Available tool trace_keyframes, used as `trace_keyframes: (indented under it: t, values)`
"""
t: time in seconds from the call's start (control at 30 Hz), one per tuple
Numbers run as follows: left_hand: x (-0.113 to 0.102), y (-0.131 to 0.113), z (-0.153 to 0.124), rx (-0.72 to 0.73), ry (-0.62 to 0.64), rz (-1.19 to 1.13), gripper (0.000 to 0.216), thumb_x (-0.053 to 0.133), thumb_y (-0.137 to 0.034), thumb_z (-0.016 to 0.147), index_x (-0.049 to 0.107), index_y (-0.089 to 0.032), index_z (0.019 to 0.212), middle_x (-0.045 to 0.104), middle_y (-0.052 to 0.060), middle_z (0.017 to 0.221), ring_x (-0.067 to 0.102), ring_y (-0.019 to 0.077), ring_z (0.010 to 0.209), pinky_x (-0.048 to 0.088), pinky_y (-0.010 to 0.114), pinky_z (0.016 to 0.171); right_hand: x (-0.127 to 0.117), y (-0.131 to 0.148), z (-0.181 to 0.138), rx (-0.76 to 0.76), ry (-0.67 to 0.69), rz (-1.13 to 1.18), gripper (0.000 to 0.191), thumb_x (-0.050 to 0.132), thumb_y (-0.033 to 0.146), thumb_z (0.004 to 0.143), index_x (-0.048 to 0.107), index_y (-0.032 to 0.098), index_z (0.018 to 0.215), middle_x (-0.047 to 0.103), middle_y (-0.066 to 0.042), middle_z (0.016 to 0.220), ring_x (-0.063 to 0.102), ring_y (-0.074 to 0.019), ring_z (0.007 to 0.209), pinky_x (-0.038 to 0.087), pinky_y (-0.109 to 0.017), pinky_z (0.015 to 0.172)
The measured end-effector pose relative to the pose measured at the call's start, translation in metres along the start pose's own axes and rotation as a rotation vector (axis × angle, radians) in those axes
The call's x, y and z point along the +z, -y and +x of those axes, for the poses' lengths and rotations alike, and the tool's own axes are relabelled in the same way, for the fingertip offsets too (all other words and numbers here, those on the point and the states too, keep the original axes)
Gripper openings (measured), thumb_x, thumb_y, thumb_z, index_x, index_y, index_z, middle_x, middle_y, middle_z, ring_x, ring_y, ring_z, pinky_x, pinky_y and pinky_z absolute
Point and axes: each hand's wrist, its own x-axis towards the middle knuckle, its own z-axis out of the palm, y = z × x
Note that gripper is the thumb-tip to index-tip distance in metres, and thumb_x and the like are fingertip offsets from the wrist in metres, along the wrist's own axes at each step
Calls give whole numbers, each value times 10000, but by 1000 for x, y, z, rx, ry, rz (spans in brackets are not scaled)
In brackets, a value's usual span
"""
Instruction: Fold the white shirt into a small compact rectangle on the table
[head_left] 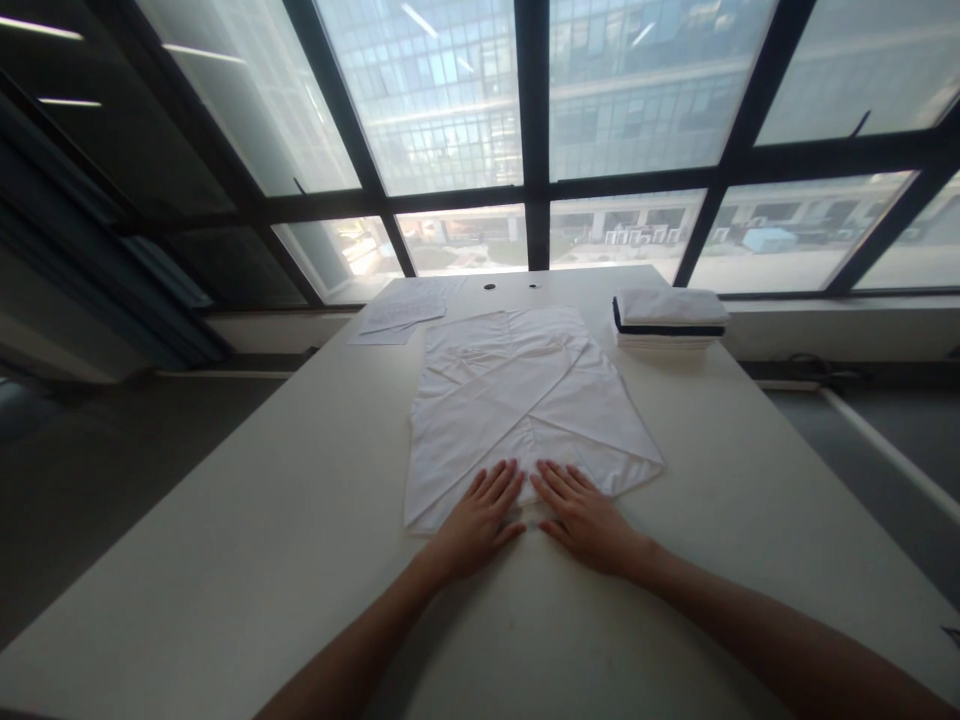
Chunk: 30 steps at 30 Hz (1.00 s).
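A white garment (502, 385), partly folded with diagonal overlapping layers, lies on the white table in front of me. It looks like a shirt with its sleeves crossed over, though I cannot be sure of the kind. On its near edge, left of the middle, my left hand (482, 520) rests flat with the fingers stretched out. My right hand (585, 518) lies flat on the same edge just to the right, fingers also extended. The thumbs point toward each other over the tabletop, a small gap apart. Neither hand grips the cloth.
The white table (300, 540) reaches toward large dark-framed windows (532, 130). At the back right sits a stack of folded cloths (670, 318), white with one dark layer. Papers (405, 308) lie at the back left. Two small round objects, one a black disc (490, 287), are near the far edge.
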Motion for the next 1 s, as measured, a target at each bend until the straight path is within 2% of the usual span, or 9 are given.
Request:
trace_keyframes:
  t: [0.37, 0.5, 0.6, 0.7, 0.77, 0.83, 0.9, 1.0]
  values:
    - [2, 5, -2, 5, 11, -35, 697, 326, -545, 1067, 116, -229, 1652, 208, 103, 1691, 132, 241, 1572, 241, 480, 1255, -2, 1, 1, 4, 35, -1, 621, 479, 377, 1023, 361, 151, 1589, 290, -128, 1660, 224, -261, 1550, 233, -492, 1257]
    - [1, 3, -2, 0, 19, -40, 711, 389, -511, 1062, 124, -215, 1651, 205, 123, 1686, 130, 251, 1570, 249, 495, 1253, -3, 2, 1, 8, 37, -1, 602, 470, 367, 1028, 377, 151, 1582, 296, -131, 1657, 234, -262, 1547, 235, -490, 1256]
    - [-9, -4, -5, 28, 25, -42, 720, 480, -474, 1040, 180, -219, 1642, 238, 130, 1675, 153, 273, 1563, 286, 516, 1238, -7, 1, -1, 4, 37, 11, 586, 464, 363, 1032, 393, 156, 1575, 312, -130, 1652, 252, -263, 1542, 235, -492, 1254]
    - [-29, -13, -10, 164, 8, -67, 656, 550, -402, 1021, 292, -271, 1610, 381, 101, 1626, 261, 266, 1540, 270, 537, 1244, -11, -5, -8, -1, 32, 48, 571, 486, 372, 1023, 427, 186, 1560, 333, -125, 1643, 288, -271, 1529, 254, -505, 1245]
    - [-44, -15, -11, 246, -45, -116, 563, 545, -339, 1029, 385, -281, 1566, 501, 86, 1552, 385, 234, 1490, 275, 508, 1251, -15, -11, -16, -6, 31, 69, 553, 497, 365, 1018, 458, 195, 1542, 351, -126, 1634, 316, -278, 1517, 262, -514, 1240]
    - [-57, -9, -9, 256, -131, -176, 452, 513, -285, 1044, 491, -274, 1496, 602, 78, 1459, 508, 200, 1404, 334, 457, 1229, -19, -17, -27, -11, 29, 89, 517, 489, 354, 1022, 496, 206, 1517, 383, -119, 1618, 350, -277, 1502, 272, -522, 1236]
    - [-63, 8, -5, 195, -243, -217, 374, 493, -256, 1049, 579, -267, 1413, 673, 74, 1363, 598, 187, 1306, 420, 423, 1170, -24, -23, -39, -7, 16, 103, 464, 475, 344, 1030, 553, 224, 1471, 441, -107, 1587, 399, -274, 1476, 296, -528, 1226]
    - [-62, 48, 5, 44, -395, -225, 318, 501, -268, 1038, 655, -242, 1315, 721, 87, 1262, 662, 208, 1198, 521, 413, 1057, -33, -29, -58, 12, -38, 99, 382, 436, 299, 1044, 662, 234, 1345, 581, -91, 1477, 502, -263, 1404, 329, -535, 1209]
